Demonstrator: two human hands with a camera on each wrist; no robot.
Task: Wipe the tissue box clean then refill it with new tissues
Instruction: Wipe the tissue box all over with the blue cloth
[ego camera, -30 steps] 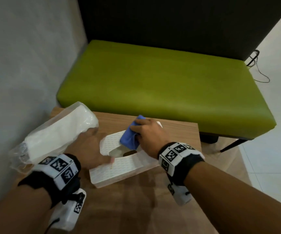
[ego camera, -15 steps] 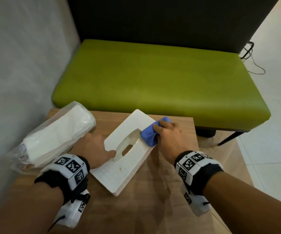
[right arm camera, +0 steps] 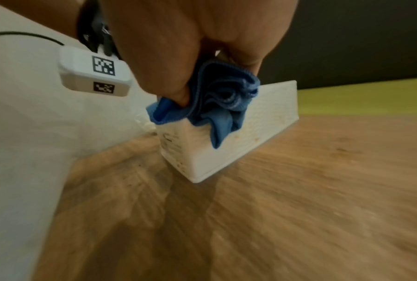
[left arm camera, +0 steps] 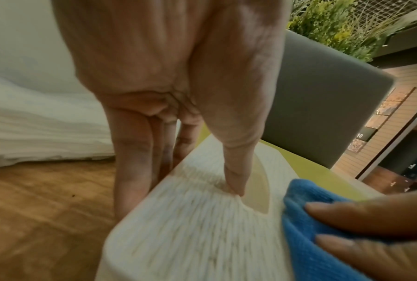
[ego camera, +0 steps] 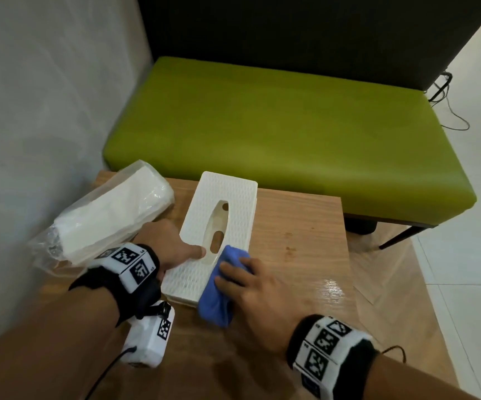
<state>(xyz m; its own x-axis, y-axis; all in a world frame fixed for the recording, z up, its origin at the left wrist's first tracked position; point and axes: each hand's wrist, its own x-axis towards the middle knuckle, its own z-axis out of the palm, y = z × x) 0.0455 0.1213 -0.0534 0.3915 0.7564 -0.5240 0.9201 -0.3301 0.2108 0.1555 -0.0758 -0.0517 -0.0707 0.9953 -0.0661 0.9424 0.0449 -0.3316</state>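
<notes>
A white textured tissue box (ego camera: 227, 192) lies on the wooden table (ego camera: 297, 238), its long side pointing away from me and its slot facing up. My left hand (ego camera: 176, 246) holds its near left part: the thumb presses beside the slot and the fingers (left arm camera: 130, 171) run down the side wall. My right hand (ego camera: 242, 278) grips a bunched blue cloth (ego camera: 216, 298) and presses it on the box's near right corner (right arm camera: 192, 152). The cloth (right arm camera: 221, 102) drapes over the top edge. A pack of new tissues (ego camera: 112, 215) in clear plastic lies to the left.
The table stands against a pale wall (ego camera: 46, 96) on the left. Behind it is a green bench (ego camera: 291, 125) with a dark back. A shiny wet patch (ego camera: 331, 287) marks the table near its right edge. Tiled floor lies to the right.
The box has turned from lying crosswise to pointing away from me. The cloth has swept from the far part of the top down to the near right corner.
</notes>
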